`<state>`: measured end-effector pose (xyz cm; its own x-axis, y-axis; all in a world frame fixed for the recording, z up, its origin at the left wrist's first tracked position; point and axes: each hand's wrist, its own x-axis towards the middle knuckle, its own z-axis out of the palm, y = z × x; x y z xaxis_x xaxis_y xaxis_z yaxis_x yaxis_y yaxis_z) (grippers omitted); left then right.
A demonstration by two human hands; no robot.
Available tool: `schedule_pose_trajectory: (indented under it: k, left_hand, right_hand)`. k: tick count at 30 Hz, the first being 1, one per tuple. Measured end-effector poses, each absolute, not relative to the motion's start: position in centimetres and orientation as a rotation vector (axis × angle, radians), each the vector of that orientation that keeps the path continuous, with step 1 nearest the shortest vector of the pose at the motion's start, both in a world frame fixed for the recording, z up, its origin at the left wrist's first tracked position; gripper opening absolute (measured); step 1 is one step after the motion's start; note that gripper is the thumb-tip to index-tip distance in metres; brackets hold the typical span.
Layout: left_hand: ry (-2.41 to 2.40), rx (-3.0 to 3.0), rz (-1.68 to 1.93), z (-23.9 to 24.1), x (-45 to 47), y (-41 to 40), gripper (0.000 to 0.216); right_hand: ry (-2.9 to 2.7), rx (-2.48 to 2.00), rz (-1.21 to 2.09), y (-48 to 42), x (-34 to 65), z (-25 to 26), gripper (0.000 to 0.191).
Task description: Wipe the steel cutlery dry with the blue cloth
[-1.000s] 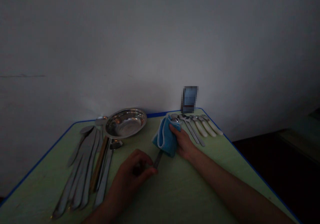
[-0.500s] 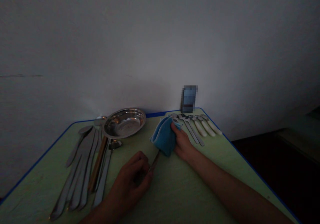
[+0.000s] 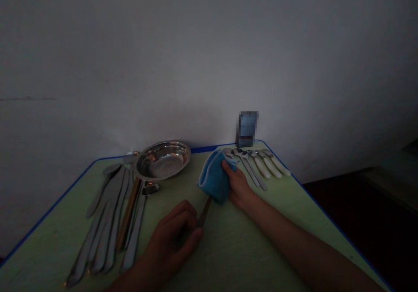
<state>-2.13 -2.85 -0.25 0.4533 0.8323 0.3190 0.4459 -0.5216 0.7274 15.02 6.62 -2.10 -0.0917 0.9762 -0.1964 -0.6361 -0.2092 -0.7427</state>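
Note:
My left hand is closed around the flat metal handle of a piece of cutlery, low over the table. The other end of that piece is hidden in a folded blue cloth with a pale edge, so its kind does not show. My right hand grips the cloth from the right, thumb on top, and the cloth is wrapped around the hidden end. Beyond my right hand lie metal spoons and several pieces of cutlery with cream handles.
Several long metal serving utensils and one with a wooden handle lie at the left. A shiny steel bowl stands behind them. Near the wall, a blurred phone-like device leans upright. The green table has a blue edge.
The cloth has shifted slightly, showing a wider fold opening. My left hand's fingers have moved a little on the handle, and more of the handle shows. Both hands keep their holds.

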Motion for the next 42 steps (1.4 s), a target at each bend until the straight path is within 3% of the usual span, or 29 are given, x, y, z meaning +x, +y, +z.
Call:
schedule_pose_trajectory:
  k: [12,22,28,30,33,38,42]
  left_hand:
    - [1.294,2.026,1.04,-1.0,-2.1,-2.1,0.028]
    - [1.477,1.877,0.922,-0.9,-1.9,-1.4,0.036]
    - [1.194,1.833,1.068,-0.5,-2.4,-1.8,0.022]
    - [1.108,1.803,1.229,0.5,-2.8,-1.6,0.015]
    - [1.139,1.737,1.396,3.9,-3.6,-0.7,0.023]
    - [1.155,2.132,1.017,12.2,-4.7,0.7,0.037]
    - [1.23,2.425,0.746,15.1,-5.6,0.1,0.061]
  right_hand:
    - [-0.594,-0.816,1.701,6.5,15.5,-1.9,0.026]
    - [-0.7,-0.82,1.765,6.0,15.4,-1.7,0.028]
    - [-0.852,-0.852,1.691,5.6,15.7,0.1,0.026]
    - [-1.03,-0.863,1.621,5.4,16.1,1.3,0.024]
    - [-1.397,-0.925,1.435,4.9,16.8,3.8,0.02]
    - [-2.17,-0.811,1.028,3.8,17.5,9.3,0.018]
    - [-2.316,-0.859,0.616,3.5,18.1,12.2,0.011]
